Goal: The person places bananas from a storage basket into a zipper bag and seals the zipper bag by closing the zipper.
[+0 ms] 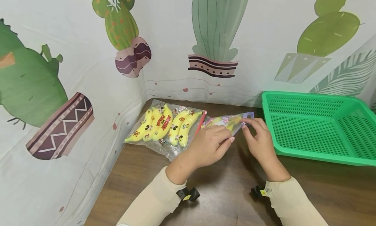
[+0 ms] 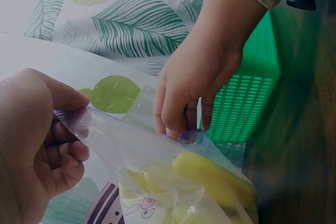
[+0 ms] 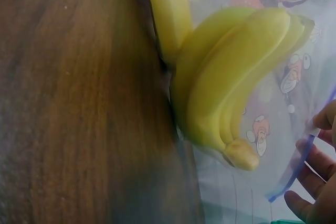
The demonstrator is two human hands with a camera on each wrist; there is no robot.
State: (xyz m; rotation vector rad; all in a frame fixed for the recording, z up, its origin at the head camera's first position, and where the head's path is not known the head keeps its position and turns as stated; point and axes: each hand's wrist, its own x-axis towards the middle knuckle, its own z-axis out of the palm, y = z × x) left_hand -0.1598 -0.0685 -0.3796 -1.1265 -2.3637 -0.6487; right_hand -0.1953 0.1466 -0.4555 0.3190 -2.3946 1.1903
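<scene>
A clear zip bag (image 1: pixel 221 120) with a purple-blue zip edge and cartoon prints stands tilted on the table. Inside it a bunch of yellow bananas (image 3: pixel 231 82) shows, with another banana (image 3: pixel 170 14) beside it. My left hand (image 1: pixel 210 146) pinches one end of the bag's top edge between thumb and forefinger, as the left wrist view shows. At the other end, my right hand (image 1: pixel 259 139) pinches the zip edge (image 3: pixel 299 169) with its fingertips. To the left lies a second clear bag (image 1: pixel 164 147) with a red zip, holding several bananas (image 1: pixel 163 121).
A green perforated plastic basket (image 1: pixel 320 156) stands on the right, close beside my right hand. The brown wooden table (image 1: pixel 223 193) runs up to a white cloth backdrop (image 1: pixel 167 56) printed with cacti. Each wrist carries a small black camera (image 1: pixel 194 194).
</scene>
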